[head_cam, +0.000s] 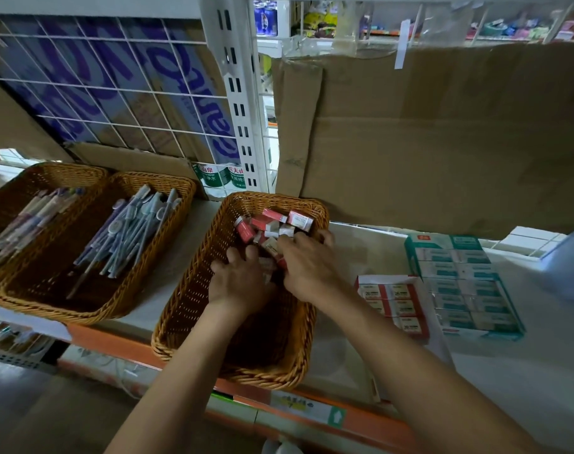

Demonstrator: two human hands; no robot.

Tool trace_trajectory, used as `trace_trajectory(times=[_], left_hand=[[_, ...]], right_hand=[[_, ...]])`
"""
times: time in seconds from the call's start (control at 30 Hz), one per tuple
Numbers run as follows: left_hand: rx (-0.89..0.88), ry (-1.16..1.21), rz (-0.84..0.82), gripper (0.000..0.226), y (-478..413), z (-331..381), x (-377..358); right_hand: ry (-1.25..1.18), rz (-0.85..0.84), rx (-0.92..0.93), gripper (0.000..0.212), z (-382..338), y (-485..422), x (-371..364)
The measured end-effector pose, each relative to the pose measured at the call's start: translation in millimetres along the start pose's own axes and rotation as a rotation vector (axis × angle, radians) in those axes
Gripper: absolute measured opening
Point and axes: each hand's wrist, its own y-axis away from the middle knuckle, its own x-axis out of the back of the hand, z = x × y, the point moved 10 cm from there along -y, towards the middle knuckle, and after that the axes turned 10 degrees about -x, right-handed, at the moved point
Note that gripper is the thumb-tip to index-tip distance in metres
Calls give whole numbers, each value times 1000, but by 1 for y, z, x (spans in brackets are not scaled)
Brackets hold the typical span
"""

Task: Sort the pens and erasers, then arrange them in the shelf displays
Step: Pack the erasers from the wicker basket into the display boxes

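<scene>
A wicker basket [187,299] in the middle of the shelf holds a heap of red-and-white boxed erasers [272,222] at its far end. Both hands reach into it. My left hand [241,278] lies palm down on the erasers with its fingers curled among them. My right hand [306,263] is beside it, its fingers closed around erasers in the heap. Two more wicker baskets stand to the left: one [92,309] holds grey-blue pens [131,237], the other [4,204] holds pale pens [33,217].
To the right on the white shelf lie a red display box of erasers [397,303] and a teal display box of erasers [465,286]. A large cardboard sheet [442,142] backs the shelf. A white slotted upright [238,93] and wire grid stand behind the baskets.
</scene>
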Motion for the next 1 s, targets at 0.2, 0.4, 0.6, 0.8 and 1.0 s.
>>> trace_trajectory(times=[0.2,0.4,0.6,0.8,1.0], left_hand=[[18,223,238,38,7,-12,27],[-57,1086,244,44,39,8,38],[-270,1451,74,43,64,90,28],[-227,1517,126,9,72,124,14],[-73,1639,40,9,71,139,-3]], right_hand=[[-301,69,-65,35,13,0,9],[-901,62,-240,23,61,26,45],[-1169,-16,-169,15,87,71,70],[-1093,123,-448,46,141,106,60],[-1422,97,-701,38,186,131,39]])
